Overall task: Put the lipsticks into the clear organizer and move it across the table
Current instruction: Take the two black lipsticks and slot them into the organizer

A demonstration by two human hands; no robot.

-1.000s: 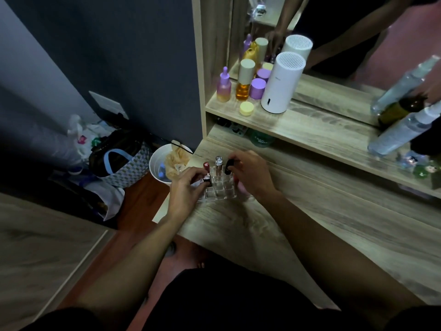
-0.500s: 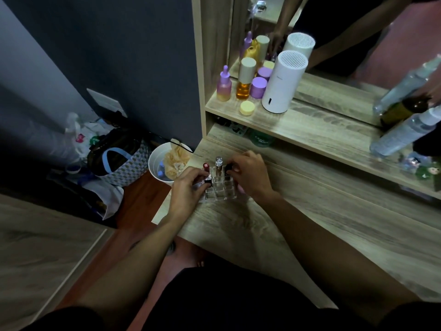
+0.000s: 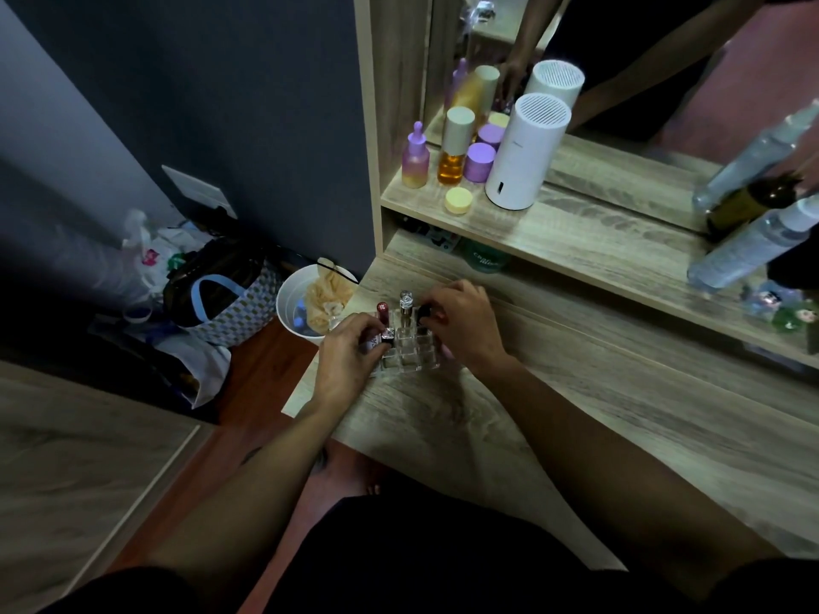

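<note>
Clear organizer (image 3: 414, 354) is sitting near the left end of the wood-grain table (image 3: 576, 414), both hands on it. Counting four lipsticks standing in it: red-capped (image 3: 382, 313), silver-capped (image 3: 406, 303), black-capped (image 3: 423, 315) across the back row, one square silver-topped (image 3: 388, 336) in the front-left slot. Left hand (image 3: 343, 354) is pinching the square-topped one, fingers pressed together around it. Right hand (image 3: 463, 327) is curling over the black-capped one, fingertips closing on its cap; can't tell how firmly. Shelf above is carrying one white cylinder (image 3: 525, 155), two bottles, two purple jars (image 3: 481, 161), one yellow jar (image 3: 458, 200).
</note>
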